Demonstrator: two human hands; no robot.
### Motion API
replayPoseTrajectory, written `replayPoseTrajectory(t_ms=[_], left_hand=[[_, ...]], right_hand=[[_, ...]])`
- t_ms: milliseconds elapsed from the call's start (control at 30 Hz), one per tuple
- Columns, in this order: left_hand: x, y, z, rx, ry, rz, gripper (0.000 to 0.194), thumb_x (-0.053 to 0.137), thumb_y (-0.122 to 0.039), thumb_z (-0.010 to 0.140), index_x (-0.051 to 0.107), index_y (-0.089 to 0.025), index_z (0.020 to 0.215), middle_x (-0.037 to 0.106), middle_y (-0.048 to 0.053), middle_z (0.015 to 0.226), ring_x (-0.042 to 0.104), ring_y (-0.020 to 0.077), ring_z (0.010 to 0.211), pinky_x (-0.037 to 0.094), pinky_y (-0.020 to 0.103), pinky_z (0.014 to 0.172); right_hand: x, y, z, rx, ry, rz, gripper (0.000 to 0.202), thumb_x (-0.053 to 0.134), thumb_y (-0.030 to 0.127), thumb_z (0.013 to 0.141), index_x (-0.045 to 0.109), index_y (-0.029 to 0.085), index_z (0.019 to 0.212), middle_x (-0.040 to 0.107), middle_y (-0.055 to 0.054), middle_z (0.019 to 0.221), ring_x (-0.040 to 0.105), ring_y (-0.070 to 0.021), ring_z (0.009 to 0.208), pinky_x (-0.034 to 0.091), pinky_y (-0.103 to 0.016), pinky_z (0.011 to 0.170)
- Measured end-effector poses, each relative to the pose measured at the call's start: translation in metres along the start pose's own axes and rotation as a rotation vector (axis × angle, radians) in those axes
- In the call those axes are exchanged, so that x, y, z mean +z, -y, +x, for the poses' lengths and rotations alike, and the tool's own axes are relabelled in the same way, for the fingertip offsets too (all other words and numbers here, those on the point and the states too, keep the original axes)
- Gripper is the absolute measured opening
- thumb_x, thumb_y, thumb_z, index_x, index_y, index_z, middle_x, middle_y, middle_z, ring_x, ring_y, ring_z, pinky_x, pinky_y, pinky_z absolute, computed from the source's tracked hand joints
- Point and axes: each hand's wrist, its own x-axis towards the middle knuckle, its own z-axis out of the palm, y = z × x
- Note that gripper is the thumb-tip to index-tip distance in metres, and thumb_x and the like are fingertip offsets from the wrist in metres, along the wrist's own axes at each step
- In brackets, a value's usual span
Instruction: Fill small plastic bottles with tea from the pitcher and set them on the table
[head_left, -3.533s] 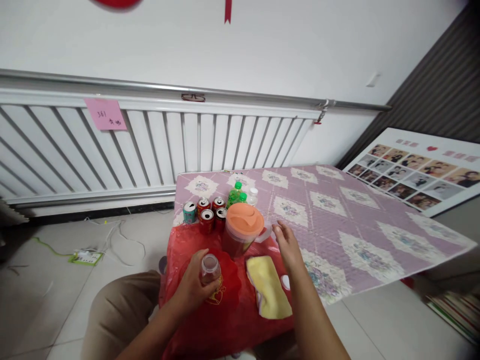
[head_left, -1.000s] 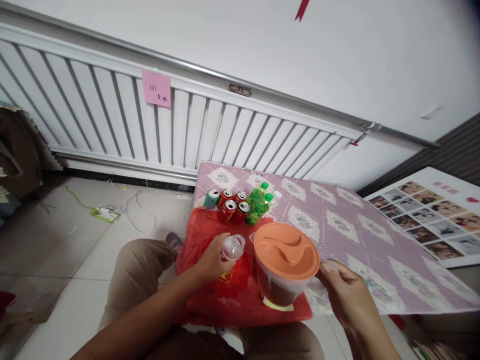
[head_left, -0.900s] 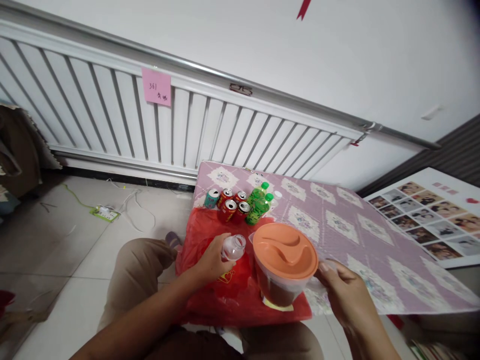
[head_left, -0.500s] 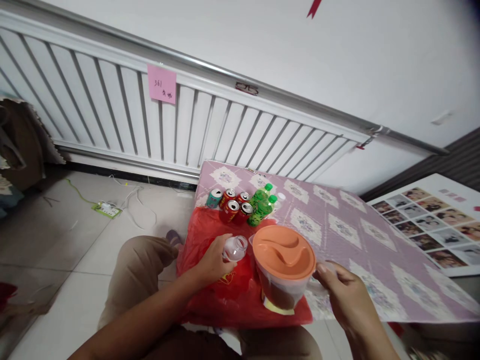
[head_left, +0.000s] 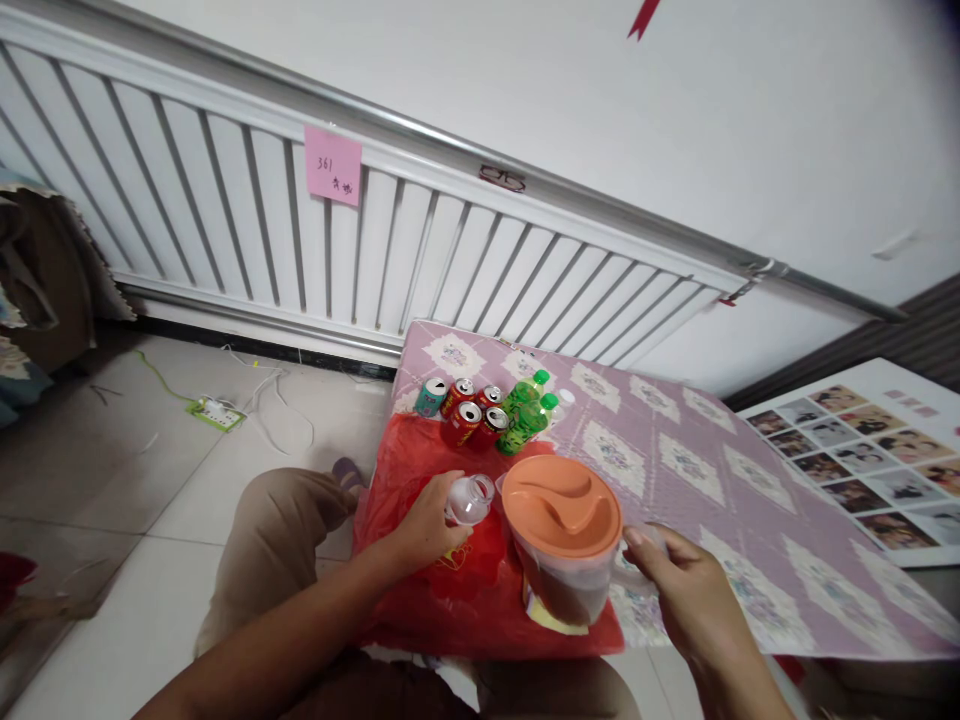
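My left hand (head_left: 429, 522) is wrapped round a clear, uncapped bottle (head_left: 470, 498), its mouth tipped toward the pitcher. The fingers of my right hand (head_left: 670, 565) close on the handle of a clear pitcher (head_left: 570, 590) with an orange lid (head_left: 562, 508). Dark liquid shows inside the pitcher, which is held just right of the bottle, over the red plastic sheet (head_left: 420, 625). The two do not touch visibly; a small gap lies between the bottle's mouth and the lid's edge.
Behind the bottle stand several red cans (head_left: 466, 424), a teal can (head_left: 431, 397) and green-capped bottles (head_left: 523, 415). A patterned cloth (head_left: 660, 450) covers the table. A radiator (head_left: 420, 250) runs behind it. At the right leans a photo board (head_left: 862, 450). A power strip (head_left: 216, 413) lies on the floor.
The pitcher has shifted slightly left and down, with my right hand still on its handle. My left hand and the bottle have hardly moved. The view has shifted slightly.
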Motion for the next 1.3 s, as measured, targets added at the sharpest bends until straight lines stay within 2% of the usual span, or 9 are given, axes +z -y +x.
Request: replayPoseTrajectory(t_ms=[300, 467, 567, 700, 1133, 1300], left_hand=[[0.001, 0.0, 0.001, -0.019, 0.019, -0.018, 0.076, 0.073, -0.011, 0.067, 0.046, -0.015, 0.138, 0.055, 0.017, 0.137, 0.055, 0.0321, 0.126, 0.044, 0.049, 0.108], [0.0, 0.002, 0.001, -0.023, 0.016, -0.021, 0.076, 0.076, -0.012, 0.066, 0.048, -0.015, 0.137, 0.056, 0.017, 0.137, 0.055, 0.0329, 0.125, 0.043, 0.049, 0.109], [0.001, 0.003, 0.001, -0.023, 0.023, -0.023, 0.077, 0.076, -0.011, 0.066, 0.047, -0.015, 0.137, 0.056, 0.017, 0.137, 0.055, 0.0323, 0.125, 0.044, 0.048, 0.108], [0.001, 0.004, 0.001, -0.017, 0.029, -0.014, 0.077, 0.075, -0.011, 0.067, 0.045, -0.014, 0.138, 0.055, 0.018, 0.137, 0.055, 0.0314, 0.124, 0.045, 0.047, 0.107], [0.0, 0.006, 0.0, 0.012, 0.026, -0.017, 0.077, 0.076, -0.009, 0.067, 0.045, -0.018, 0.137, 0.055, 0.015, 0.137, 0.055, 0.0295, 0.124, 0.044, 0.046, 0.108], [0.0, 0.007, 0.0, 0.016, 0.03, 0.011, 0.076, 0.075, -0.01, 0.068, 0.044, -0.016, 0.137, 0.056, 0.016, 0.135, 0.056, 0.03, 0.123, 0.045, 0.046, 0.107]], right_hand=[[0.003, 0.007, 0.001, -0.013, 0.028, -0.042, 0.042, 0.077, 0.058, 0.058, 0.061, 0.021, 0.05, 0.053, 0.001, 0.053, 0.046, -0.0144, 0.054, 0.041, -0.026, 0.049], [0.002, 0.008, 0.001, -0.048, 0.065, -0.076, 0.041, 0.073, 0.056, 0.068, 0.058, 0.02, 0.053, 0.05, 0.002, 0.055, 0.045, -0.0135, 0.056, 0.041, -0.024, 0.052], [0.001, 0.01, 0.001, -0.056, 0.087, -0.109, 0.041, 0.073, 0.054, 0.069, 0.057, 0.02, 0.053, 0.048, 0.003, 0.054, 0.044, -0.0132, 0.055, 0.04, -0.024, 0.051], [0.003, 0.015, -0.001, -0.082, 0.055, -0.105, 0.04, 0.07, 0.053, 0.071, 0.057, 0.02, 0.053, 0.048, 0.002, 0.054, 0.044, -0.0135, 0.055, 0.04, -0.024, 0.051], [-0.002, 0.011, 0.003, -0.139, 0.086, -0.191, 0.041, 0.069, 0.055, 0.073, 0.055, 0.021, 0.055, 0.047, 0.003, 0.053, 0.044, -0.0131, 0.052, 0.038, -0.024, 0.049], [-0.002, 0.012, 0.003, -0.137, 0.081, -0.209, 0.044, 0.069, 0.058, 0.072, 0.053, 0.021, 0.054, 0.046, 0.003, 0.053, 0.044, -0.0135, 0.053, 0.039, -0.025, 0.049]])
